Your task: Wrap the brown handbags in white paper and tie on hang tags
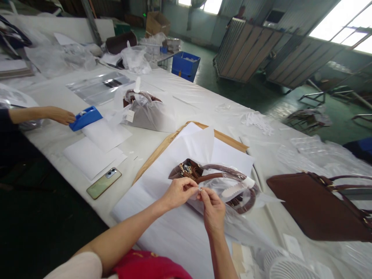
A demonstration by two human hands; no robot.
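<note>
Both my hands meet at the front of a brown handbag [190, 166] wrapped in translucent white covering. My left hand [181, 192] is closed in a pinch, and my right hand [213, 209] pinches right beside it. Between their fingertips is something small and whitish, too small to name. The bag's handles [221, 176] are wrapped in clear plastic, and a white strip [238, 188] goes round them. Beneath the bag lies a stack of white paper sheets [162, 209] on brown paper [157, 153].
A second wrapped handbag [148, 112] stands farther back. To the right lies an unwrapped brown handbag [316, 205], near a white fan [287, 267]. A phone [104, 183] rests at the left edge. Another person's hand [61, 115] touches a blue box [86, 118].
</note>
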